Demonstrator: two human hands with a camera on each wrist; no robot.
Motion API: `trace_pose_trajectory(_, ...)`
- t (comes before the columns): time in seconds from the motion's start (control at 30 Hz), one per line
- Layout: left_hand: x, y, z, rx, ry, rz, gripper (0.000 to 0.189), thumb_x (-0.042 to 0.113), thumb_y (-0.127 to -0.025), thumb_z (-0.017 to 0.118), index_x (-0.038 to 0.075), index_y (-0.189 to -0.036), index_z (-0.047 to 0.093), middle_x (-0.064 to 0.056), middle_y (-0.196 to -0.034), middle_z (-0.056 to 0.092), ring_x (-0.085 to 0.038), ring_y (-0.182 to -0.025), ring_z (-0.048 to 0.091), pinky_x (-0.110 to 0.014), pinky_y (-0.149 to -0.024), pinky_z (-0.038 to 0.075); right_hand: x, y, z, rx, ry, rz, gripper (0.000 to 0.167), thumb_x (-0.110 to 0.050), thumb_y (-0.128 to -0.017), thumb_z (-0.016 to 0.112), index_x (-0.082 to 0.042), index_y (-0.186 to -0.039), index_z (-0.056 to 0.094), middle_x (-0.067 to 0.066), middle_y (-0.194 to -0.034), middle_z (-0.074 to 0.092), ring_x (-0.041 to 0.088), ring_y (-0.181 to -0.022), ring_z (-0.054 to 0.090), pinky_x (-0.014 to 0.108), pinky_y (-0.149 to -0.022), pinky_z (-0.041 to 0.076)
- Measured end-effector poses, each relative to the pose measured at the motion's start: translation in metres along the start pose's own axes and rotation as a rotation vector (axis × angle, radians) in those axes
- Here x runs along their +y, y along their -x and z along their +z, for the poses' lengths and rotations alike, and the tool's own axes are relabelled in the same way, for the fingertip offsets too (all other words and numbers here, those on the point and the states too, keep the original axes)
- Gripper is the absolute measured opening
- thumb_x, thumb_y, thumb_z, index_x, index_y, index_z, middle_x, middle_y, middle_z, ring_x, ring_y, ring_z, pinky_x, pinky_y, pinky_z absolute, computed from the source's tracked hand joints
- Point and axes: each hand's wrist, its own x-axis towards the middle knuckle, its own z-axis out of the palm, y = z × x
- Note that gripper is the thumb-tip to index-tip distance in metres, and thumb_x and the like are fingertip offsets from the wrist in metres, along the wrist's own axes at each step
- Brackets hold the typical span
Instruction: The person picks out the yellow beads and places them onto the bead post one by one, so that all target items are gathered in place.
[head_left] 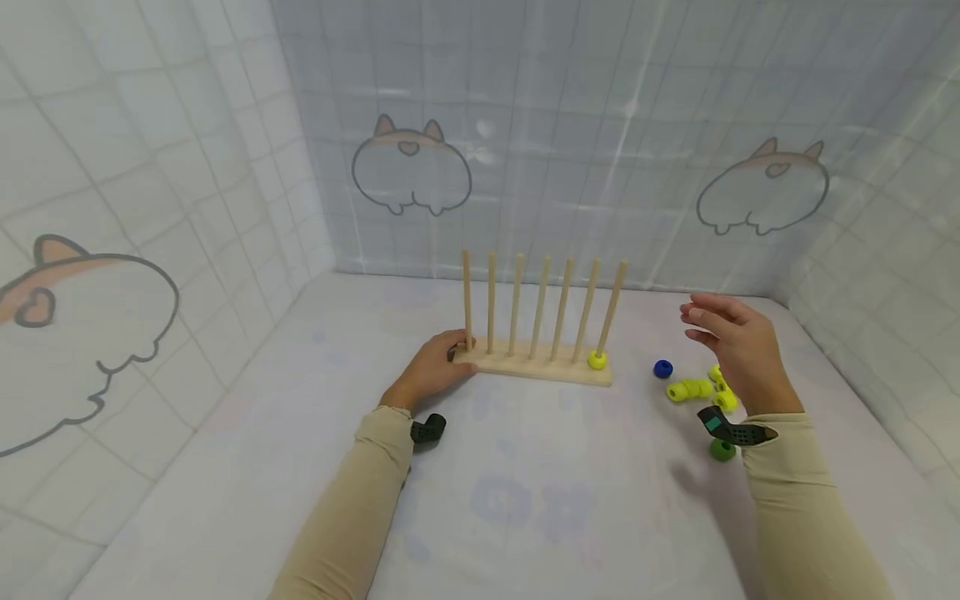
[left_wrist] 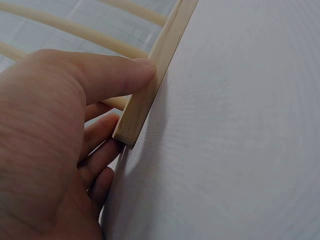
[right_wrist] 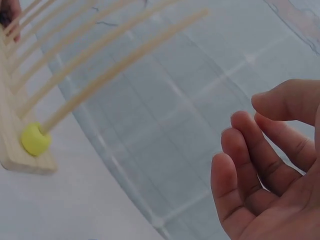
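My left hand [head_left: 431, 368] grips the left end of a wooden peg rack [head_left: 542, 367], thumb along the front edge of the base and fingers behind it, as the left wrist view shows. Several upright pegs stand in a row on the base. One yellow bead [head_left: 597, 361] sits at the foot of the rightmost peg, also seen in the right wrist view as a yellow bead [right_wrist: 35, 139]. To the right of the rack, my right hand [head_left: 744, 348] hovers above loose beads, fingers loosely bent and nothing between thumb and fingertips.
Several loose yellow beads [head_left: 690, 390] lie right of the rack, partly hidden by the right hand. A blue bead [head_left: 663, 369] lies nearer the rack, and a green bead [head_left: 723, 450] closer to me. Tile-patterned cloth walls [head_left: 585, 167] enclose the white surface.
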Motion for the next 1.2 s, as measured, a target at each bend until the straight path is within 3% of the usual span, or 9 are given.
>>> trace_pose_trajectory(0.43,0.001,-0.002,0.0,-0.003,-0.023,-0.002,0.053,0.025,-0.091,0.074,0.013,-0.14,0.058,-0.012,-0.152,0.045,-0.032,-0.141,0.039,-0.048,-0.116,0.03,0.009,0.009,-0.035,0.031,-0.004,0.035,0.041,-0.015,-0.094,0.072,-0.001,-0.13,0.059,0.008,-0.117,0.064,0.016,-0.104,0.064,0.023,-0.086,0.055)
trace_pose_trajectory(0.87,0.0,-0.002,0.001,-0.007,-0.01,-0.012,0.053,0.025,-0.091,0.073,0.015,-0.141,0.058,-0.01,-0.152,0.045,-0.03,-0.141,0.038,-0.047,-0.116,0.03,0.017,0.023,-0.061,0.061,0.25,0.139,0.048,-0.031,-0.095,0.07,-0.004,-0.132,0.056,-0.004,-0.112,0.067,0.006,-0.099,0.066,0.018,-0.082,0.055)
trace_pose_trajectory(1.2,0.0,-0.001,0.0,-0.008,-0.001,-0.01,0.054,0.026,-0.091,0.073,0.015,-0.142,0.057,-0.01,-0.153,0.044,-0.031,-0.141,0.038,-0.048,-0.116,0.03,0.026,0.034,-0.08,0.072,0.16,0.139,0.038,-0.024,-0.095,0.07,-0.006,-0.127,0.061,-0.003,-0.109,0.069,0.006,-0.098,0.067,0.019,-0.079,0.056)
